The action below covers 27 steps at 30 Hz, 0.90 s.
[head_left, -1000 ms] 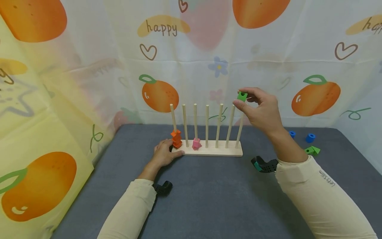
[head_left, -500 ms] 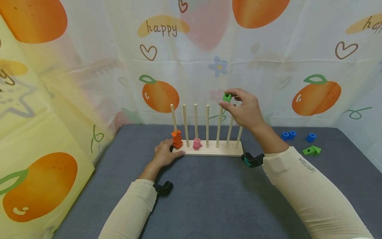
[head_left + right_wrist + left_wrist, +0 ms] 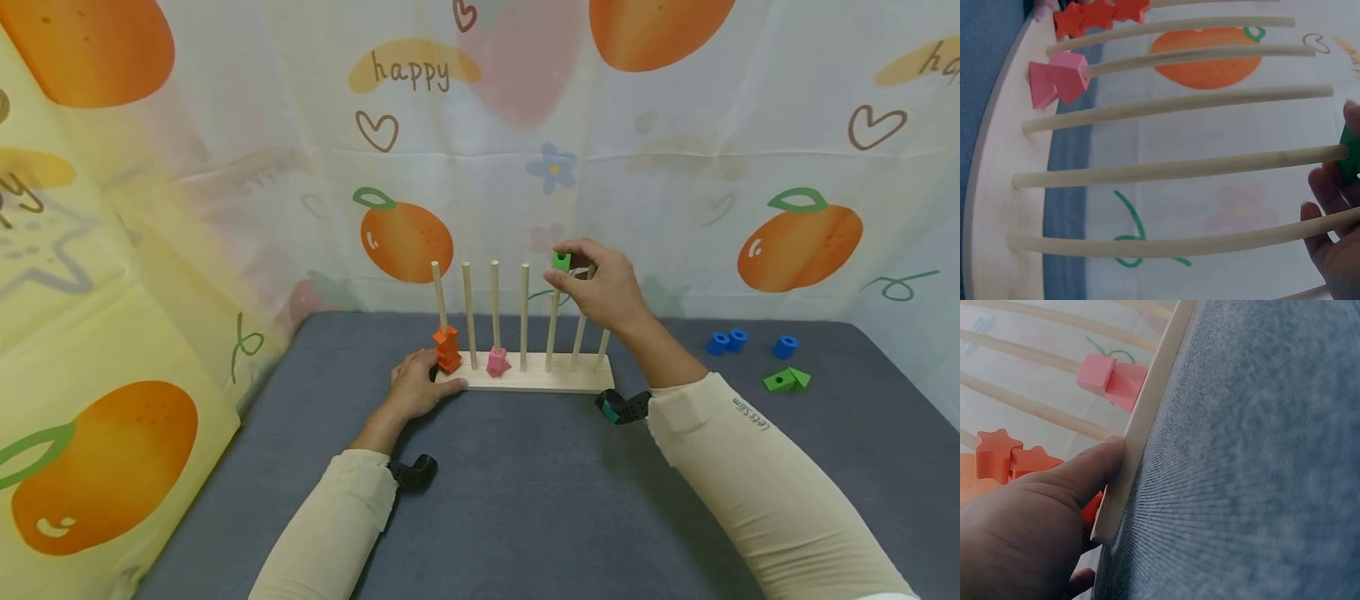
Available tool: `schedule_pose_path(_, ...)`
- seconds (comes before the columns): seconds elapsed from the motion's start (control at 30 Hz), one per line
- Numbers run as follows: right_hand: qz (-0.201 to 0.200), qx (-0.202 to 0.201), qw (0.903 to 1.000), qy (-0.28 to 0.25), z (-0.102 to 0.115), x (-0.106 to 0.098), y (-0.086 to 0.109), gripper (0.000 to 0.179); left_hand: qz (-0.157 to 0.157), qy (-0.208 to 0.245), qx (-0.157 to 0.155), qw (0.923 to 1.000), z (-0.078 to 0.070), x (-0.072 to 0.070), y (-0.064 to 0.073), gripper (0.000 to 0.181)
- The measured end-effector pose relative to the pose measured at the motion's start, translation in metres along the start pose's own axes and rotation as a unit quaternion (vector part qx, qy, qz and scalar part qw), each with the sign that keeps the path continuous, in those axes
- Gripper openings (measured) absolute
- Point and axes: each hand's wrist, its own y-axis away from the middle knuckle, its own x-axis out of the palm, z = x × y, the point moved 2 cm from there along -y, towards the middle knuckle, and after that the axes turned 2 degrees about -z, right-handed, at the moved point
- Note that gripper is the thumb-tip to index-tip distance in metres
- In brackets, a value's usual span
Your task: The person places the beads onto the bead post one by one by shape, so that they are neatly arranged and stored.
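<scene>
My right hand (image 3: 606,287) pinches a small green block (image 3: 561,261) between thumb and fingers, at the top of the third peg (image 3: 1210,166) from the right on a wooden peg stand (image 3: 558,381). In the right wrist view that peg's tip meets the green block; whether it has entered the hole cannot be told. With thumb along the front edge and fingers behind, my left hand (image 3: 412,386) holds the stand's left end. Orange star blocks (image 3: 447,350) are stacked on the leftmost peg. Pink blocks (image 3: 497,362) sit low on the third peg from the left.
On the grey tabletop (image 3: 525,492), right of the stand, lie several blue cylinders (image 3: 785,347) and green blocks (image 3: 786,380). A fruit-printed cloth (image 3: 285,208) hangs behind and along the left side.
My right hand has carried the green block leftward to above the third peg from the right, then slightly down to its tip. The left hand stays on the stand.
</scene>
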Motion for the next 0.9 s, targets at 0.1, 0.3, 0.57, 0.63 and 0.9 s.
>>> schedule_pose_path(0.1,-0.001,0.015,0.999,-0.043,-0.004,0.001,0.002,0.042,0.001,-0.001,0.002,1.0,0.0,0.0,-0.001,0.062)
schedule_pose_path(0.3,-0.027,0.052,0.9882,-0.141,-0.008,0.005,0.005,0.048,0.003,-0.001,0.003,1.0,0.0,0.0,-0.001,0.062)
schedule_pose_path(0.57,-0.052,0.085,0.9681,-0.23,-0.016,0.014,0.01,0.045,0.001,0.001,0.004,1.0,-0.001,-0.001,0.0,0.062)
schedule_pose_path(0.63,-0.055,0.102,0.9644,-0.238,-0.019,0.016,0.013,0.043,0.001,0.001,0.004,1.0,-0.001,-0.001,0.0,0.062)
schedule_pose_path(0.9,-0.064,0.148,0.9511,-0.263,-0.032,0.025,0.023,0.035,0.005,-0.002,-0.001,1.0,-0.001,-0.001,0.0,0.063)
